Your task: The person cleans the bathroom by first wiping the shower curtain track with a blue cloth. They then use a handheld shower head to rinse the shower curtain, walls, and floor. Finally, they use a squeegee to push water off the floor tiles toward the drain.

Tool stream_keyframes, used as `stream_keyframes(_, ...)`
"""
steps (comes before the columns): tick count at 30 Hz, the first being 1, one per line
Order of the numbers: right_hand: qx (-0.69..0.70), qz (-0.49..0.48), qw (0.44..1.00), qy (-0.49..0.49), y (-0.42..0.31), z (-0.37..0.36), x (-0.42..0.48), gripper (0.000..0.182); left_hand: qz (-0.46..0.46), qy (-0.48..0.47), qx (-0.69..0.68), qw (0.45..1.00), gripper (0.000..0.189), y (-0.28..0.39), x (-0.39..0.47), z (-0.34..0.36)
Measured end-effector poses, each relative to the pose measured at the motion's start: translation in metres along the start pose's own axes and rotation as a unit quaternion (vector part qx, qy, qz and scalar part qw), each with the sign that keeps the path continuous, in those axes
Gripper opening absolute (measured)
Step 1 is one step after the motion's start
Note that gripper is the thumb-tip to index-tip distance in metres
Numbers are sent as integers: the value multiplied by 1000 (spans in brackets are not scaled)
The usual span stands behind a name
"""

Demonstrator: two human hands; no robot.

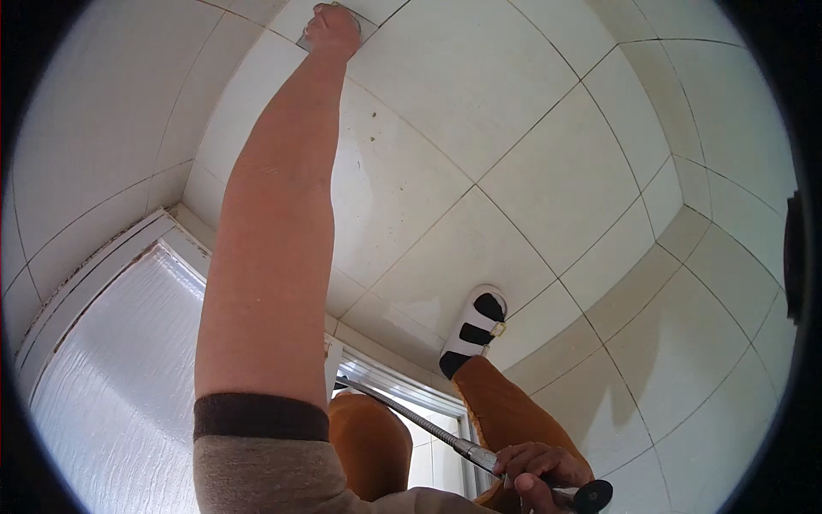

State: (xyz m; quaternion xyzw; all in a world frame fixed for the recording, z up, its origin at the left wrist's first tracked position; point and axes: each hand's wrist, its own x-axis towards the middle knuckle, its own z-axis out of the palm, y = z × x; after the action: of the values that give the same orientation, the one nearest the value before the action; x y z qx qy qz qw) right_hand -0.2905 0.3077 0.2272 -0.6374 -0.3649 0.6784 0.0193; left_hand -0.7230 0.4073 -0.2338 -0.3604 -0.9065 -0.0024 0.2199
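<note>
My left arm reaches far out across the tiled floor [462, 83]. At its end my left hand [333, 29] is bunched over a square floor drain plate [368, 29] near the wall. The hand covers the plate's middle, so whether the fingers grip anything is hidden. Low on the right, my right hand [546, 472] is wrapped around a chrome fitting that ends in a round black head [593, 496], apparently a hand sprayer. A flexible metal hose [404, 409] runs from this hand up and left, passing in front of my bent knee [372, 443].
A white-framed door with a textured glass panel [122, 379] stands at left. My foot in a white sandal [472, 321] and dark sock rests on the floor. Tiled walls [681, 334] curve around the right. Small brown specks [372, 138] dot the floor beside my forearm.
</note>
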Motion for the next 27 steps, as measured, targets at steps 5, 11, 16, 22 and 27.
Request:
stream_keyframes(5,31,-34,998,35,11,2,-5,8,79,-267,-111,954,22,6,23,-44)
stream_keyframes(11,29,9,999,10,5,10,-11,9,103,-209,-87,968,25,-41,-46,-92)
stream_keyframes(16,-143,-60,985,-72,28,12,-17,18,30,-189,-26,981,44,-95,-90,-105)
stream_keyframes(22,-244,-216,943,-69,58,32,-19,19,-279,-348,-163,880,78,-48,-151,-198)
stream_keyframes(27,-94,-99,991,-8,115,39,-11,20,-304,-347,-417,783,31,-14,-237,-322)
